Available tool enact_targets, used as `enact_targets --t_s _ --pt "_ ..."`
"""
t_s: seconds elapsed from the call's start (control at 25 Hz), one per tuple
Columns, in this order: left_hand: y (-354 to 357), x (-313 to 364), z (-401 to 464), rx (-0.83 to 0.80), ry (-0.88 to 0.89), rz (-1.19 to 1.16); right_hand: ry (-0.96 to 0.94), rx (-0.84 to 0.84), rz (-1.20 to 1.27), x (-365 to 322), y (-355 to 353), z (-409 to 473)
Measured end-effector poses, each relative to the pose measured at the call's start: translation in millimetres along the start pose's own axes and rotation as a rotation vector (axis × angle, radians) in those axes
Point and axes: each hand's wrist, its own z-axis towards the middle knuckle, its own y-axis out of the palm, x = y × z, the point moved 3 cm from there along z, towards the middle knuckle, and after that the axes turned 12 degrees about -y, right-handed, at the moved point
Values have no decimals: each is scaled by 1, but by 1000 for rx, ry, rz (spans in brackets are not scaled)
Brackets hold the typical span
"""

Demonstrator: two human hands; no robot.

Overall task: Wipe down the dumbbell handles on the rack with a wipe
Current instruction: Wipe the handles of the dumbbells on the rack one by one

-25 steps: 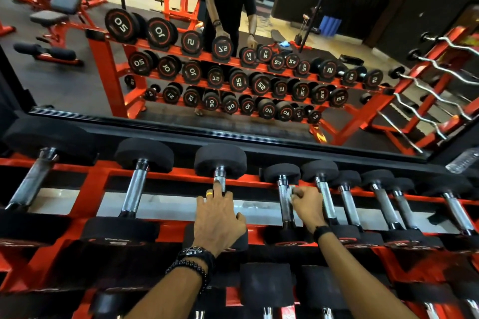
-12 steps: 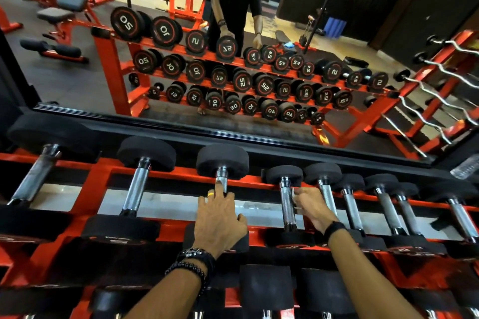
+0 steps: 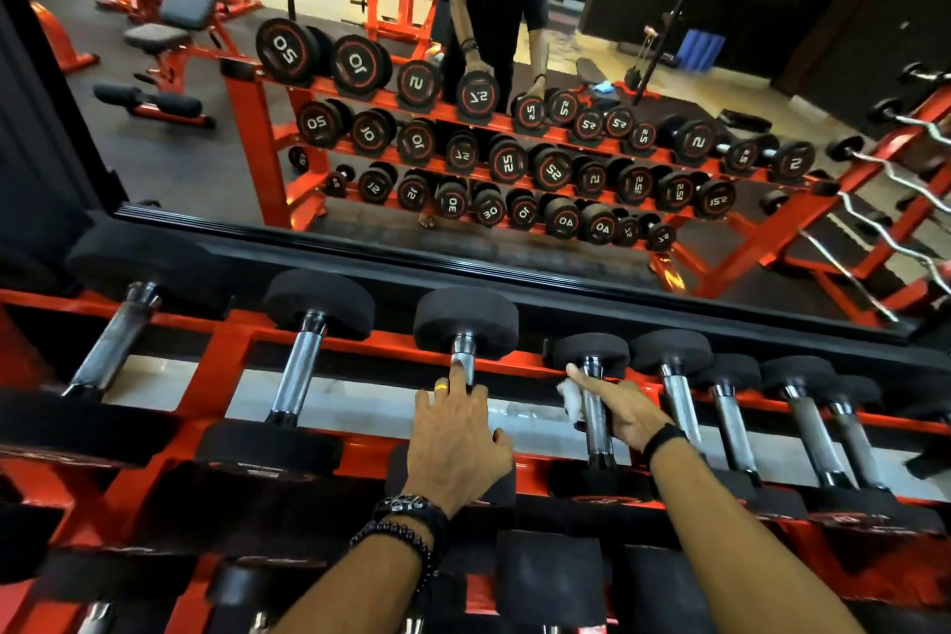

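**Wipe slid up the handle, with a thin hold on it**

Since a second ago your right hand [image 3: 625, 409] has run up its dumbbell handle [image 3: 597, 420] toward the far head, and the white wipe [image 3: 572, 396] now shows bunched on the handle's left side. That grip is narrow: the thumb and fingers lie along the handle with the wipe pressed under them. Your left hand [image 3: 458, 432] rests flat, fingers straight, on the neighbouring handle [image 3: 463, 355]. So small a wad could slip out and fall through the rack [image 3: 231, 350], or touch only one side of the handle and leave the underside unwiped.
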Motion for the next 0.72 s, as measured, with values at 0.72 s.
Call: enact_targets --t_s 0.72 --pt "3 0 1 5 2 10 -338 187 -1014 13 5 -42"
